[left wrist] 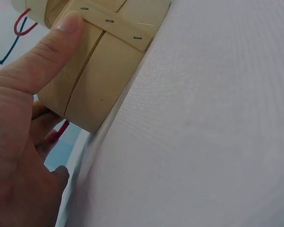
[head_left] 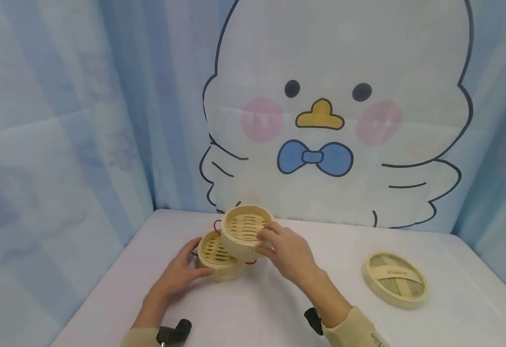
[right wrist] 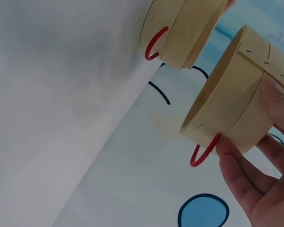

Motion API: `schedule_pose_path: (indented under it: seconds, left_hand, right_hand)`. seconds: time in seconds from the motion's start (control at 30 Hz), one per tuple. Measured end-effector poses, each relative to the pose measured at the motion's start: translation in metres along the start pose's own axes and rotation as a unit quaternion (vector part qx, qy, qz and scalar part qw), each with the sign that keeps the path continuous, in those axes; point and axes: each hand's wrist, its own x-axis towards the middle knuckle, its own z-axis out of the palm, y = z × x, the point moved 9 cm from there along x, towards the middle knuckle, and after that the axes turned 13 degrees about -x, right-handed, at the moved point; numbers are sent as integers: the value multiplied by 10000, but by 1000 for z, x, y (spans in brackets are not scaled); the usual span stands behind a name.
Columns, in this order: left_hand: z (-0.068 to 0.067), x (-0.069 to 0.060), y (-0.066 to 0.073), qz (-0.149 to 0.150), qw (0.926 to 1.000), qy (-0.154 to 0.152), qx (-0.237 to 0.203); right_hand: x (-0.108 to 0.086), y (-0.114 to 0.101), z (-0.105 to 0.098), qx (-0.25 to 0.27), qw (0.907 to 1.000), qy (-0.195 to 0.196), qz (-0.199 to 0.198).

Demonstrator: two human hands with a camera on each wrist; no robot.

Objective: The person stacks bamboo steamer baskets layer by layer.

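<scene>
Hands [head_left: 181, 274] [head_left: 291, 253] on two steamers [head_left: 241, 250] [head_left: 222, 273], gap between facing edges [right wrist: 193, 59], lid [head_left: 395, 274] well apart

A two-handed grip at different heights

The left hand [head_left: 178, 274] sits low, its thumb [left wrist: 47, 59] set opposite its fingers [left wrist: 43, 125]. The right hand [head_left: 290, 251] is higher, its thumb [right wrist: 277, 101] and bent fingers [right wrist: 242, 182] pinching. Both forearms [head_left: 325, 298] reach forward and inward, bare up to beige sleeves [head_left: 357, 330].
</scene>
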Motion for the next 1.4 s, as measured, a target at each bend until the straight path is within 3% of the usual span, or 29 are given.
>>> schedule_pose_path:
  seconds: [0.6, 0.93, 1.4]
  left_hand:
    - [-2, 1, 2, 163, 9998, 117, -50]
    - [-2, 0, -2, 5, 9995, 136, -277]
    - [-2, 2, -6, -161, 9995, 136, -254]
  right_hand:
    - [6, -23, 13, 128, 9992, 291, -261]
    - [8, -37, 15, 53, 9967, 672, -461]
    - [11, -51, 21, -4, 9958, 760, -508]
